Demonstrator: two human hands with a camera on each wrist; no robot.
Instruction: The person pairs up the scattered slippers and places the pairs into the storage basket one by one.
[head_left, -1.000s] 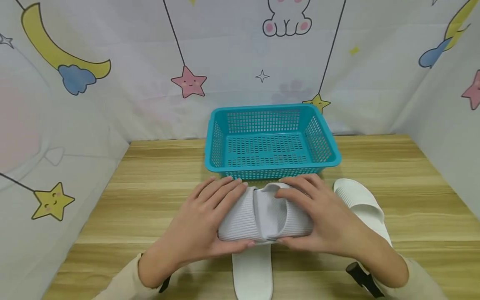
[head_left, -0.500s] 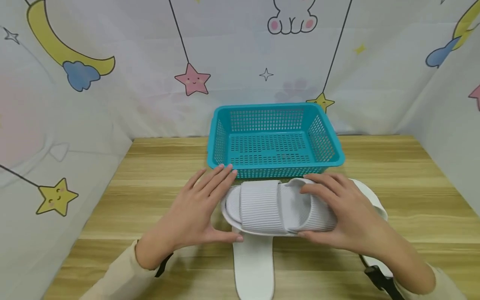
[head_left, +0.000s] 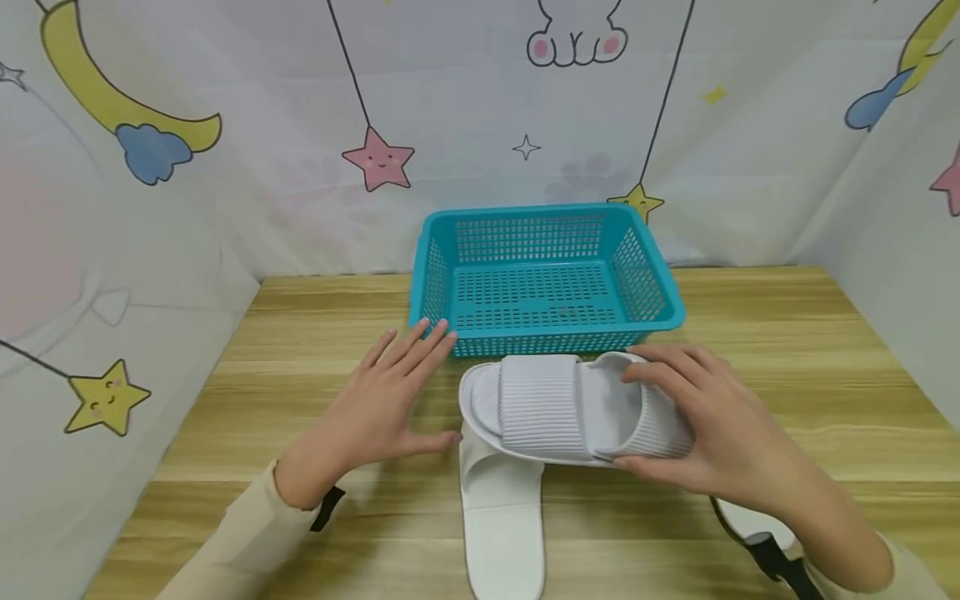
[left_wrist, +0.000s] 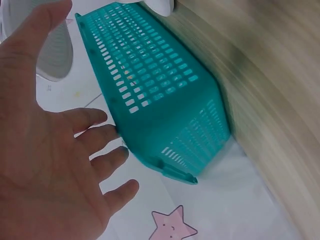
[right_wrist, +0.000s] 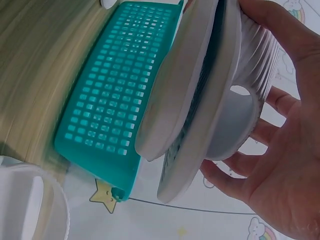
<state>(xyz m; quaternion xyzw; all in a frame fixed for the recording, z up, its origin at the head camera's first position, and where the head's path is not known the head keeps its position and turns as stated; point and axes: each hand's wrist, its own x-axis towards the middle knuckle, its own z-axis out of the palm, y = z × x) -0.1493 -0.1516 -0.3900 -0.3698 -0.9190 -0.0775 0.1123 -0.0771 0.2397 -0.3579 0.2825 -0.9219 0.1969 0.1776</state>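
Slippers [head_left: 542, 408] sit paired, gripped by the right hand [head_left: 712, 437], left hand [head_left: 371, 408] spread wide; pairing seems done, a steady lift toward the basket [head_left: 547, 336] likely needed next.

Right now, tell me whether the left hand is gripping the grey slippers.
No, the head view shows the left hand with its fingers spread, curled round nothing, while the right hand alone grips the grey slippers.

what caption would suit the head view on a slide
The right hand grips pale grey slippers in front of a turquoise basket, the left hand beside them.
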